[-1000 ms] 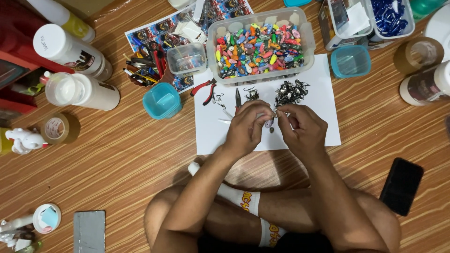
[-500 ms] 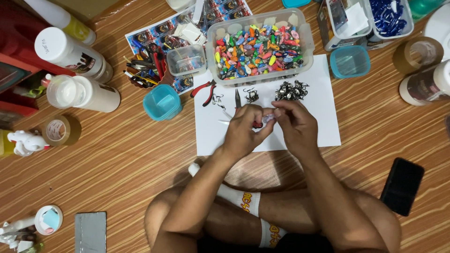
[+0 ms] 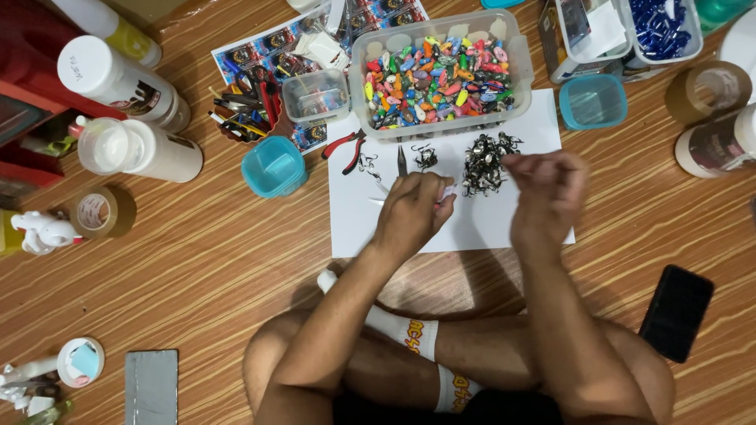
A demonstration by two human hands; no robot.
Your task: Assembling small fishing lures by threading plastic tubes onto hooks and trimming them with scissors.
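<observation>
Overhead view: a person sits cross-legged on a wood-grain floor [image 3: 197,260], working over a white paper sheet [image 3: 480,228] that catches small parts.

Left hand [image 3: 413,211] rests mid-sheet, fingers curled narrow around a small pale piece [image 3: 447,192] peeking out at the fingertips; a slim tool seems tucked under the palm, can't tell which kind. Wrist is bent down, forearm coming up from the knee, prob. to steady the piece.

Right hand [image 3: 550,189] hovers near the sheet's right edge, blurred, fingers pinched close just beside a pile of dark metal hooks [image 3: 487,161]. Can't tell if it holds anything. Elbow is tucked, wrist lifted.

At the sheet's top edge sits a clear tub of multicoloured lures [image 3: 439,72], w/ the hooks right below it, so both supplies stay within reach. Red-handled pliers [image 3: 346,149] lie at the sheet's top-left corner, a teal lidded cup [image 3: 274,167] just left of them. White bottles [image 3: 130,118] lie well apart at the floor's left side; a black phone [image 3: 676,312] lies by the right knee.
</observation>
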